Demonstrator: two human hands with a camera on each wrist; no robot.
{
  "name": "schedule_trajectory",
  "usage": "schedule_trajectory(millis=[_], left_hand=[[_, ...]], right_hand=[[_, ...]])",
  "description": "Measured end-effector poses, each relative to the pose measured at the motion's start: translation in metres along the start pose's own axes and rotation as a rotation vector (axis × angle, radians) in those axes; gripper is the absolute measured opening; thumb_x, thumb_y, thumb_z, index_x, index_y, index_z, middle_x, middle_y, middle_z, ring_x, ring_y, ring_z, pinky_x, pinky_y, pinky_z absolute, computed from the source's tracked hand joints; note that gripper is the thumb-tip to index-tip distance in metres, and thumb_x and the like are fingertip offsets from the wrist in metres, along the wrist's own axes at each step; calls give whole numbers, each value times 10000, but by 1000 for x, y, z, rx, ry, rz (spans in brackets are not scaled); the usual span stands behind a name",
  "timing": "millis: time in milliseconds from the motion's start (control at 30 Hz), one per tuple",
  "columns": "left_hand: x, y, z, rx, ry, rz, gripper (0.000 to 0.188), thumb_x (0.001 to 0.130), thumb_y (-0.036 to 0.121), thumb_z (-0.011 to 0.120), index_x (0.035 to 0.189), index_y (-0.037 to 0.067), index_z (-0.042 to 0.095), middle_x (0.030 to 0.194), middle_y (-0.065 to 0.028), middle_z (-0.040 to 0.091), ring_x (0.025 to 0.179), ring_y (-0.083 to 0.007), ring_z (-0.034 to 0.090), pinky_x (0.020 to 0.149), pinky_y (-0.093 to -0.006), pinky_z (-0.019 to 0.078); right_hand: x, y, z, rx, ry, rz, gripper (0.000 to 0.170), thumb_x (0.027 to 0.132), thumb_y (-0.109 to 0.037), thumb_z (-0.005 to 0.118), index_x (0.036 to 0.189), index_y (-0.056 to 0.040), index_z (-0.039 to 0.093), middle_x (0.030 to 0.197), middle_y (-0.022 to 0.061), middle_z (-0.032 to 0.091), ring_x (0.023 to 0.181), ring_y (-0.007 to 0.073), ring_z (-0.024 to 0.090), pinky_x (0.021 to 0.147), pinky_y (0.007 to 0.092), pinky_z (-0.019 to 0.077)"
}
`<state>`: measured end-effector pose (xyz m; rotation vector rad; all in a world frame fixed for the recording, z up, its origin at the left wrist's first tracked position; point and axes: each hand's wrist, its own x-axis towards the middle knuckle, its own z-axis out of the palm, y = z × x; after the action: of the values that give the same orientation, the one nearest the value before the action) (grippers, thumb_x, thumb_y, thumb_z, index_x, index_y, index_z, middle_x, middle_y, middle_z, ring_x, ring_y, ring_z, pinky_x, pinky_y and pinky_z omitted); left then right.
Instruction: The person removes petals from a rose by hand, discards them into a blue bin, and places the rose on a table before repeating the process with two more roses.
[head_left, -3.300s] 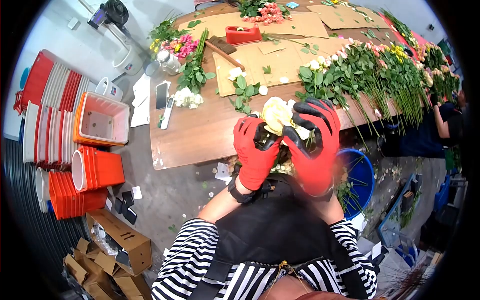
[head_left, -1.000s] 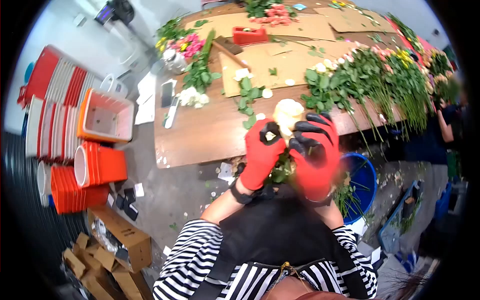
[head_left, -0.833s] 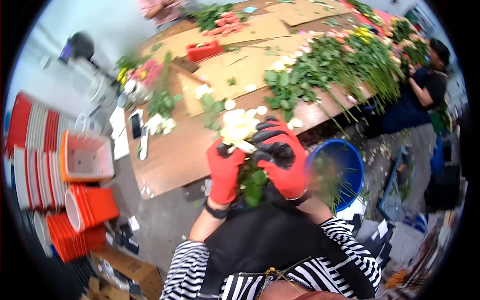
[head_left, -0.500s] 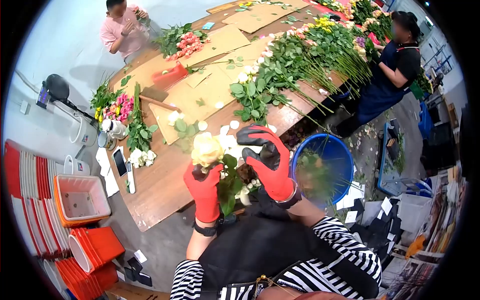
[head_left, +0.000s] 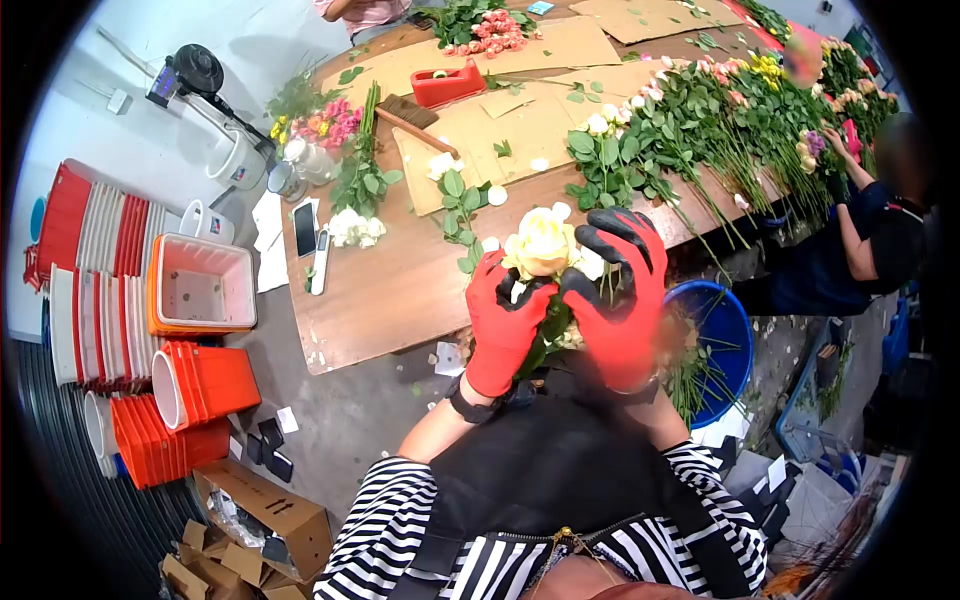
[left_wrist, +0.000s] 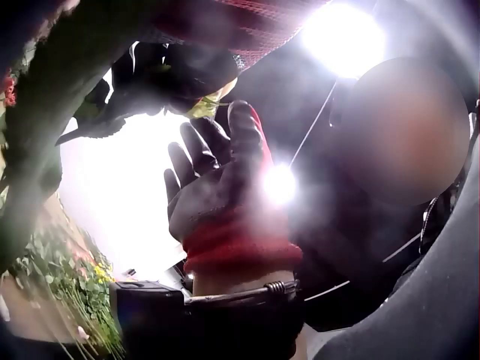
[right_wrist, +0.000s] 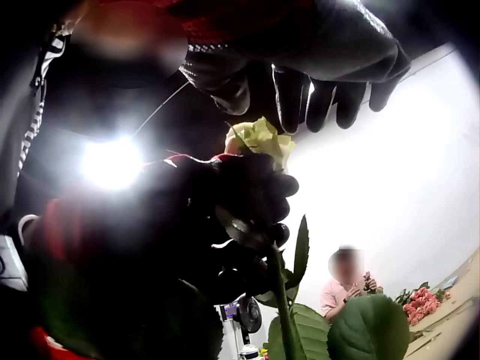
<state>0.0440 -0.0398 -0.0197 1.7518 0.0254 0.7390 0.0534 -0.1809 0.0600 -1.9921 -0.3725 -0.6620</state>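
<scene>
In the head view my left hand [head_left: 503,325], in a red and black glove, grips a pale yellow rose [head_left: 541,243] just below its bloom. The right wrist view shows the left fingers curled round the stem, the rose bloom [right_wrist: 259,141] above them and green leaves [right_wrist: 367,328] below. My right hand [head_left: 622,300], gloved alike, is raised beside the bloom with its fingers spread and gently bent. The left wrist view shows the palm of that right hand [left_wrist: 221,176], fingertips close to the rose [left_wrist: 212,101] and nothing held in them.
A wooden table [head_left: 375,315] bears cardboard sheets [head_left: 520,155], a long row of roses [head_left: 670,130], a red tape dispenser [head_left: 448,84], a brush [head_left: 418,128] and a phone [head_left: 304,229]. A blue bucket [head_left: 735,330] stands at right, orange crates [head_left: 205,385] at left. Another person [head_left: 870,215] works at the right.
The head view swung to the right and back. The left hand keeps hold of the rose; the right hand moved away from the bloom and is now close beside it again.
</scene>
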Motion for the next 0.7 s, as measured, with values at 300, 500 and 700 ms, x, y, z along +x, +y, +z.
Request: schedule_trajectory(millis=[300,500,700], left_hand=[[8,10,-11,73,-175,-34,503,604,23,778,1080,-20,620,1081,-202,617,993,-352,610,853,-402,494],[5,16,-10,-282,-188,-377,333,776,13,695,1100,-37,640,952,-58,690,830,-130,625,762,-283,498],[9,17,-14,-392,-108,-384,229,838,39,639,1051,-45,649,871,-23,649,783,-90,580,692,-245,467]], right_hand=[[-10,-3,9,-76,56,-71,362,682,-106,775,1012,-84,627,1152,79,632,1162,343,534,1056,496,340],[-18,10,22,735,136,226,293,727,61,637,1015,18,603,1097,118,639,1082,248,594,992,376,434],[-18,44,-10,850,-55,296,263,721,39,580,981,34,620,1105,139,641,1098,239,584,923,336,455]])
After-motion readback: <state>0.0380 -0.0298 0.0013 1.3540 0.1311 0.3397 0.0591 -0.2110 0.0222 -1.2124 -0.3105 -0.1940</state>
